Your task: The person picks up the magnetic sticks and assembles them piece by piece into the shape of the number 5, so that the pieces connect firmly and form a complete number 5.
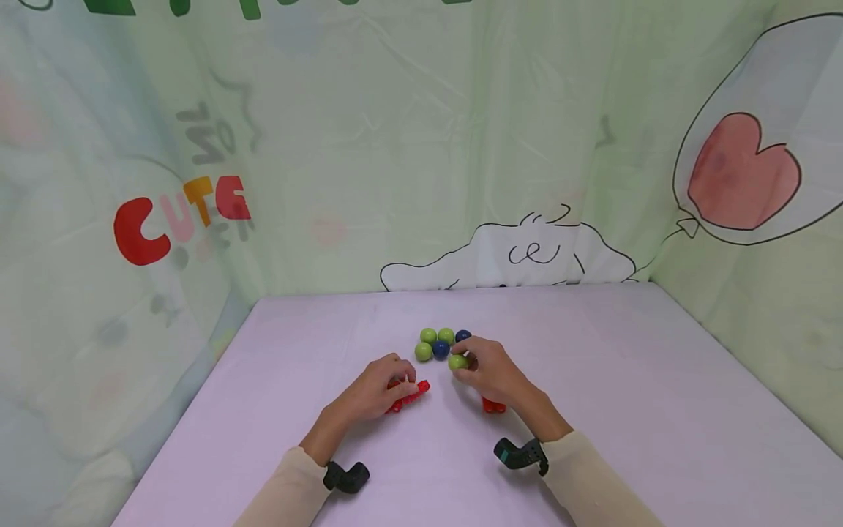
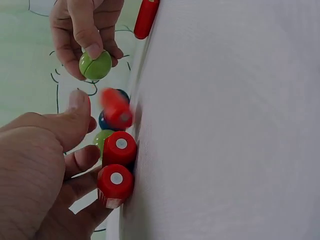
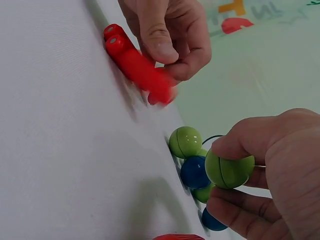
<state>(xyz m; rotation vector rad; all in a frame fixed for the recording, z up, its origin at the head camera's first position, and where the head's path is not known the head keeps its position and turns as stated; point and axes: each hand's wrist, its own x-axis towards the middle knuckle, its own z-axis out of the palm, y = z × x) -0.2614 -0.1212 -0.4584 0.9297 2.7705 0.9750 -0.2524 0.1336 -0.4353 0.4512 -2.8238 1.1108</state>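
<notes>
My left hand (image 1: 378, 384) is low over several red rods (image 1: 416, 391) with round pale discs at their ends. In the left wrist view its thumb stands apart from the rods, with its fingers behind two of them (image 2: 115, 182). Another red rod (image 2: 117, 109) there is blurred, as in motion. My right hand (image 1: 490, 369) pinches a green ball (image 1: 457, 362) between thumb and fingers, just above the table. Beyond it are green balls (image 1: 424, 352) and blue balls (image 1: 440, 350) in a tight group. Below my right wrist lie more red rods (image 1: 494, 405), partly hidden.
The pale lilac table (image 1: 593, 410) spreads out on both sides of the hands. A printed cloth (image 1: 329, 146) hangs behind it and at its sides. Each wrist wears a black camera (image 1: 520, 454) on a strap.
</notes>
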